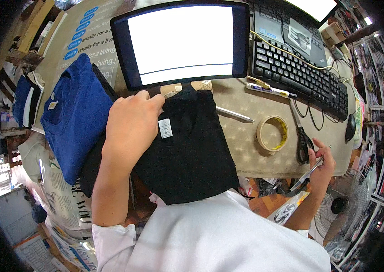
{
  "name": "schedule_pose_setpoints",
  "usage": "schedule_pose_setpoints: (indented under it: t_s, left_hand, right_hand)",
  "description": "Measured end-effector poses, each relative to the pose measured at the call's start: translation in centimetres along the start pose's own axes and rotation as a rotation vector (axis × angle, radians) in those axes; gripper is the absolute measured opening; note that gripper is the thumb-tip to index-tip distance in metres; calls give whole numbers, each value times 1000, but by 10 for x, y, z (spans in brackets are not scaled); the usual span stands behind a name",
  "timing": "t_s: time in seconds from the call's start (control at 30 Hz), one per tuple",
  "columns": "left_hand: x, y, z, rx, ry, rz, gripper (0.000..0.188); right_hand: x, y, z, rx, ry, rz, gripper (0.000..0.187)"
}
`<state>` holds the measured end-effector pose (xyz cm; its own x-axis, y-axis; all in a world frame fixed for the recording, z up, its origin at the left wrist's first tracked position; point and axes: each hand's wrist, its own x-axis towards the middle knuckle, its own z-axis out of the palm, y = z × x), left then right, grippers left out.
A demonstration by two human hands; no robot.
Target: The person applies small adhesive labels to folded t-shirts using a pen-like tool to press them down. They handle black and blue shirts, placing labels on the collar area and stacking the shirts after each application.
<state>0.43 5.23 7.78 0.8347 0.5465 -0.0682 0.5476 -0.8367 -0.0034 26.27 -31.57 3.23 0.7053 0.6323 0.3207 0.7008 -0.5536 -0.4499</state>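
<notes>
A folded black garment (187, 149) with a small white label (165, 128) near its left edge hangs over the table's front edge toward my lap. My left hand (134, 119) is closed at the garment's upper left edge, beside the label; its fingertips are partly hidden. Off to the right, past the table's front edge, my right hand (322, 159) grips a slim silvery tool (307, 176) that slants down to the left. Its exact kind is hard to make out. Close by on the table lie black-handled scissors (302, 147) and a roll of tape (272, 133).
A tablet-like lit screen (180, 43) stands behind the garment. To its right are a black keyboard (296, 75), a laptop (287, 31), a pen (271, 89) and a mouse (350, 127). Blue folded clothing (78, 113) lies left. A fan (342, 204) stands at lower right.
</notes>
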Motion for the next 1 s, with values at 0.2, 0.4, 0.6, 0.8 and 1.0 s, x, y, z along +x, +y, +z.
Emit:
schedule_pose_setpoints:
  t_s: [0.2,0.4,0.6,0.8,1.0]
  left_hand:
    - [1,2,12,88,57,14,11]
    - [0,2,10,78,25,-103,18]
    - [-20,11,5,-24,122,74,17]
    - [-42,36,19,-351,134,188,15]
    - [-44,61,22,-192,222,165,17]
  right_hand:
    - [10,-93,66,506,-273,-118,26]
    - [21,-174,125,446,-416,-194,26]
    - [23,-168,119,503,-406,-164,26]
    - [16,-138,103,796,-352,85,29]
    - [49,-147,105,560,-364,93,27]
